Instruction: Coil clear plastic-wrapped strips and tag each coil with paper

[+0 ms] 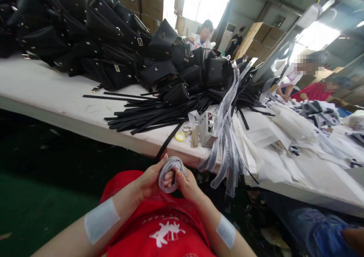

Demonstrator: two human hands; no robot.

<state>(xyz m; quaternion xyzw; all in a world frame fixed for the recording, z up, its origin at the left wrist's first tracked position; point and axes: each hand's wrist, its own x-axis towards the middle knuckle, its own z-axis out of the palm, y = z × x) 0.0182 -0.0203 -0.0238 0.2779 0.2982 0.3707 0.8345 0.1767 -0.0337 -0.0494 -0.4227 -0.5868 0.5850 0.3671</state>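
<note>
Holding the grey coil [172, 164] between them, left grip [149, 179] and right grip [187, 183] are closed on its sides, near the bench [71, 101] beyond them, so the step seems to be tidying it, and next move probably calls for steady pressure.

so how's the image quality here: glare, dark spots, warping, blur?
Head view: windows blown out, hazy glare at upper right; head view: floor left of centre sunk in deep shadow; head view: table edge looks bent, likely wide-angle distortion; head view: coil readable but slightly soft, co-workers' heads pixelated.
</note>
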